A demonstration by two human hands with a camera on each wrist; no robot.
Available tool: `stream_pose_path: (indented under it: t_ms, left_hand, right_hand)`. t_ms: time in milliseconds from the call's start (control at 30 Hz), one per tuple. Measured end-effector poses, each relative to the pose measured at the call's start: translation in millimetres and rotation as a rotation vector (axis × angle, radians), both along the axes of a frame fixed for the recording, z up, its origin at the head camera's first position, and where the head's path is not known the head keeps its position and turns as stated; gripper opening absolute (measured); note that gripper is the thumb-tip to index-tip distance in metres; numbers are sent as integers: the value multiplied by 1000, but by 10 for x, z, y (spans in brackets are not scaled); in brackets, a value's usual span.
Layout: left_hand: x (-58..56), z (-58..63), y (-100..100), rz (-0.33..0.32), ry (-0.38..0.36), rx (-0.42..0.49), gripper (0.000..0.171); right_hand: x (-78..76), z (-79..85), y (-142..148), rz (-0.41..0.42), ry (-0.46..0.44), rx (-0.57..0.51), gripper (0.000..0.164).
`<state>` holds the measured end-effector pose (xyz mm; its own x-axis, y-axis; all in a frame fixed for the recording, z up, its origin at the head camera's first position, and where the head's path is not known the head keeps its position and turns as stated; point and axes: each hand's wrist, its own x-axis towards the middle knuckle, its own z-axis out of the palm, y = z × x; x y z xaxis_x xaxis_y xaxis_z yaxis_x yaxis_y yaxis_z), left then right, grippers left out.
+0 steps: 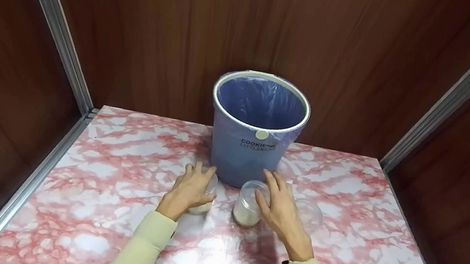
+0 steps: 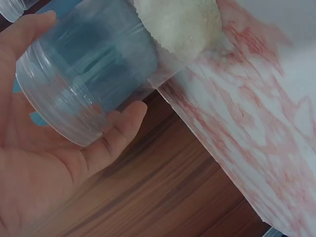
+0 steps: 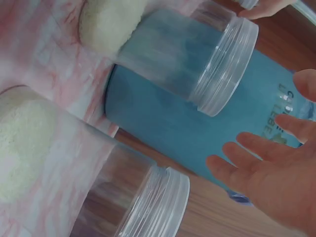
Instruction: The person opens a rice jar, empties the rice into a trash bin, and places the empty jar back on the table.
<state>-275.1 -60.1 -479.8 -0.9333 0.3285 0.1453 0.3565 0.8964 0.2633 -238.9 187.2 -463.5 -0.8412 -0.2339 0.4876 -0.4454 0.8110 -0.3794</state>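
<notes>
Several clear screw-lid plastic jars with pale grains at the bottom stand upright. My left hand is around the top of the left jar; in the left wrist view, thumb and fingers curve about that jar's lid. My right hand hovers between the middle jar and the right jar, its thumb overlapping the middle lid in the head view. The right wrist view shows those fingers spread and holding nothing, apart from the middle jar and the right jar.
A blue bin with a pale rim and a clear liner bag stands right behind the jars. The tabletop has a red and white marble pattern. Dark wooden panels enclose the back and both sides, with metal strips at the corners.
</notes>
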Motion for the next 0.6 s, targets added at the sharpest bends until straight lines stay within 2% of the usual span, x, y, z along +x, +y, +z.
stream_pose_path:
  t_ms: [233,433,600]
  left_hand:
    - [56,138,-17,-16,23,12,73]
    - [161,391,32,-63,114,55,72]
    - [275,629,90,-116,181,87,71]
  right_hand:
    - [-18,-28,-69,31,24,3,53]
    - [-5,-37,-133,101,63,-11,56]
    - [31,-25,-195,218,71,-29,68]
